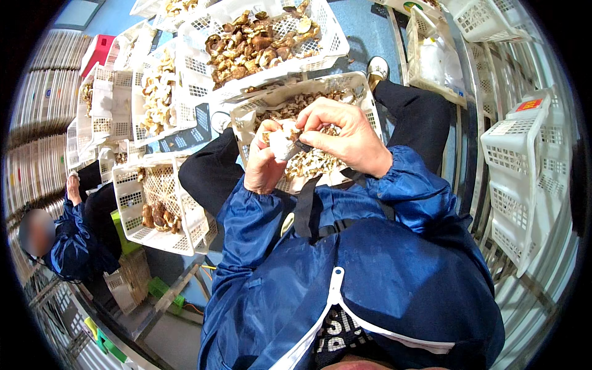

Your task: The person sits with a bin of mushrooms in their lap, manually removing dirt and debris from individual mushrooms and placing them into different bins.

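A pale mushroom with a thick whitish stem is in my left hand, pinched between the thumb and fingers. My right hand is at the mushroom's upper right side, thumb and fingertips together, with a small dark object partly hidden beneath them; I cannot tell what it is. Below both hands, between my knees, stands a white perforated plastic basket that holds many small mushroom pieces. Just beyond it, a larger white basket contains a heap of brown-capped mushrooms.
More white baskets stand at the left, one with pale mushrooms, another with several brown ones. A co-worker sits at the far left. A basket with a white container and stacked baskets line the right side.
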Motion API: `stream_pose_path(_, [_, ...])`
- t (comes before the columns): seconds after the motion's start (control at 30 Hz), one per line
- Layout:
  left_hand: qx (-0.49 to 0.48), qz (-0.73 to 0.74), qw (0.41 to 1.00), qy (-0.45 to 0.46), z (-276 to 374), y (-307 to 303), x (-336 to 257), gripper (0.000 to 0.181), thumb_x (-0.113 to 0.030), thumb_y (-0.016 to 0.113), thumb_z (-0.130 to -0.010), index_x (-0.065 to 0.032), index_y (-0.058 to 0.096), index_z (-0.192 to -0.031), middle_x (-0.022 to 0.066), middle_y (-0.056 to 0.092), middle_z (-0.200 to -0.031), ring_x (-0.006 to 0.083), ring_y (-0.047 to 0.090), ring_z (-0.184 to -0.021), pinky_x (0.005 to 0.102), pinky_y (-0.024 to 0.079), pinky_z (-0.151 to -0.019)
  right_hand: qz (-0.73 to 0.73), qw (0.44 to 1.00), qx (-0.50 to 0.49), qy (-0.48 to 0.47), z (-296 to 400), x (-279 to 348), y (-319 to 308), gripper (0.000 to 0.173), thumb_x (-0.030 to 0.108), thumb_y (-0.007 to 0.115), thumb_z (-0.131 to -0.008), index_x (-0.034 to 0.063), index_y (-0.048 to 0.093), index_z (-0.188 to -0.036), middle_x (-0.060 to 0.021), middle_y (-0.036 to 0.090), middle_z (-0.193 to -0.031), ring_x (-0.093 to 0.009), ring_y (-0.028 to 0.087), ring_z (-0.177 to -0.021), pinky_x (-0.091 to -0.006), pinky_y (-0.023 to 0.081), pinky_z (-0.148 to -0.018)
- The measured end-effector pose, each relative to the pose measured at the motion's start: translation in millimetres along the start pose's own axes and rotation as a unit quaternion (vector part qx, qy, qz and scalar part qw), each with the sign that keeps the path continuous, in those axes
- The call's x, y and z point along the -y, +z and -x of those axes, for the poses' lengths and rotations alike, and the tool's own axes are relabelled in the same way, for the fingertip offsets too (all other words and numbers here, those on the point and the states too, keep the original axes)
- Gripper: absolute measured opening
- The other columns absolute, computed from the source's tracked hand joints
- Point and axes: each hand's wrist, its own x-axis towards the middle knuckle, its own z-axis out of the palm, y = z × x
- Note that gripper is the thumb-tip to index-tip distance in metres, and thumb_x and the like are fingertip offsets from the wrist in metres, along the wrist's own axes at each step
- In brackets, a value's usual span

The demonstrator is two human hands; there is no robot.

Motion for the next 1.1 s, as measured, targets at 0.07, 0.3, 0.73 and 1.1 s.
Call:
stream_pose_path(0.07, [0.019,-0.006,1.000,-0.004,-1,2,0,0.042,-0.019,0.073,-0.077,-0.0066,0.049,-0.110,0.0104,0.057,-0.116,0.0190,0.057,-0.106,0.0325,0.045,-0.092,0.037,0.999,0.008,-0.004,-1,2,1,0.008,0.001,0.067,-0.079,-0.0008,0.060,-0.077,-0.0077,0.063,-0.090,-0.013,0.059,-0.085,-0.0272,0.047,-0.076])
stream_pose_path(0.3, [0.025,0.028,0.999,-0.038,0,1,4,0.044,-0.024,0.077,-0.076,-0.0075,0.050,-0.108,0.0100,0.056,-0.117,0.0194,0.056,-0.107,0.0328,0.045,-0.092,0.015,0.995,-0.011,0.098,1,-2,-1,0.007,0.001,0.066,-0.080,-0.0011,0.060,-0.077,-0.0069,0.066,-0.085,-0.012,0.060,-0.079,-0.0265,0.048,-0.073])
stream_pose_path(0.73, [-0.013,-0.031,0.999,0.014,0,5,7,0.044,-0.018,0.078,-0.073,-0.0052,0.049,-0.104,0.0117,0.055,-0.119,0.0216,0.057,-0.107,0.0348,0.048,-0.092,0.089,0.994,-0.063,0.031,-1,-3,-2,0.011,0.004,0.064,-0.081,-0.0011,0.059,-0.073,-0.0052,0.064,-0.074,-0.009,0.057,-0.069,-0.0257,0.046,-0.064])
stream_pose_path(1.1, [-0.063,0.038,0.997,0.024,5,1,9,0.051,-0.023,0.076,-0.075,-0.0088,0.047,-0.115,0.0138,0.056,-0.121,0.0254,0.058,-0.110,0.0416,0.051,-0.092,-0.037,0.998,-0.042,0.020,-1,-7,1,0.009,0.004,0.066,-0.079,-0.0014,0.060,-0.075,-0.0077,0.063,-0.091,-0.010,0.060,-0.080,-0.0257,0.048,-0.068])
